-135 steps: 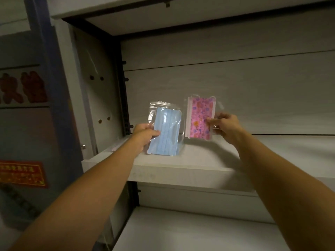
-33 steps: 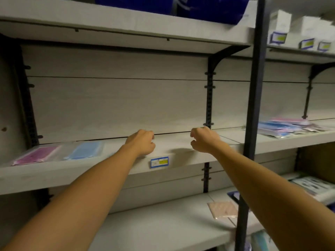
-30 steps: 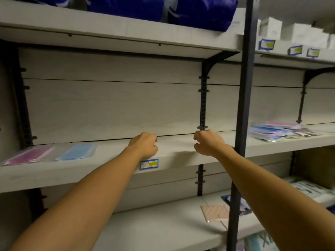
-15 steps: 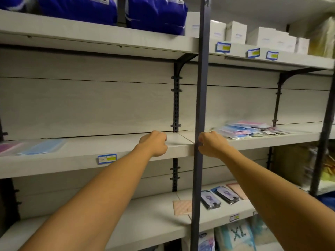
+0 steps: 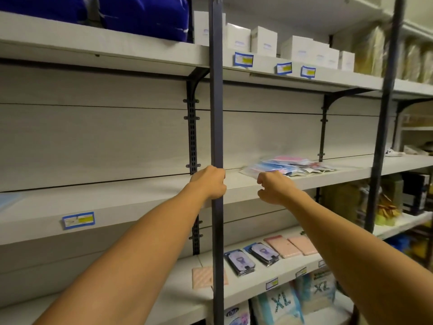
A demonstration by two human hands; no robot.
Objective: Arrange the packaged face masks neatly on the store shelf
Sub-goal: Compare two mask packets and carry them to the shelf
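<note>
From the head view, both arms reached toward the middle shelf point(image 5: 131, 202). The left hand point(image 5: 209, 182) was curled into a fist holding nothing, its knuckles partly hidden behind a dark upright post point(image 5: 216, 127) that crossed in front of it. The right hand point(image 5: 274, 187) hung loosely curled and empty, just short of the loose pile of packaged face masks point(image 5: 288, 165), which lay on the shelf beyond and right of its fingertips. Far left of the left fingers, one blue mask pack point(image 5: 7, 200) showed at the frame edge. A price tag point(image 5: 78, 220) sat on the shelf lip below. White boxes point(image 5: 263, 41) stood overhead; dark packets point(image 5: 251, 258) and pink packs point(image 5: 291, 246) lay on the lower shelf.
</note>
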